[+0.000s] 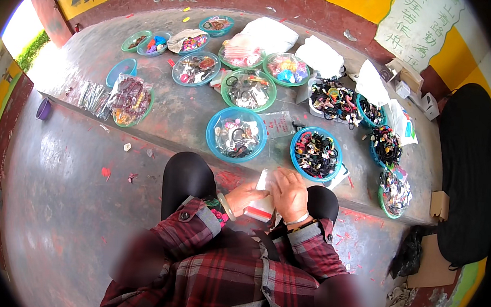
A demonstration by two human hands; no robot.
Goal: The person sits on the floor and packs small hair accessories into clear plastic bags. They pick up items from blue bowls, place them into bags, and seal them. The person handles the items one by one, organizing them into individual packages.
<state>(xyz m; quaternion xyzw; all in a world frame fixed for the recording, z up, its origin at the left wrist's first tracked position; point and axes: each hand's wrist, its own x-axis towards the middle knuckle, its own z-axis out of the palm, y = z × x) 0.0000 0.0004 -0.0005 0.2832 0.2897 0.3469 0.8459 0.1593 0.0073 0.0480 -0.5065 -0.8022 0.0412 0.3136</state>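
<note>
Over my lap, a flat white packet with a red band at its lower end (260, 206) lies between my two hands. My left hand (241, 198) grips it from the left side, fingers closed. On the other side my right hand (290, 193) is closed over the packet's upper right part, its fingers bent together. What lies under those fingers is hidden. Just beyond my knees stand a blue basin of bagged hair ties (234, 159) and a blue basin of loose dark hair ties with small coloured pieces (340, 168).
Several more basins stand on the raised concrete ledge (180, 108), including a green one (224, 97) with bagged items. A white tub of dark hair ties (316, 114) is at the right. A small purple bucket (43, 109) stands far left; a cardboard box (440, 204) is far right.
</note>
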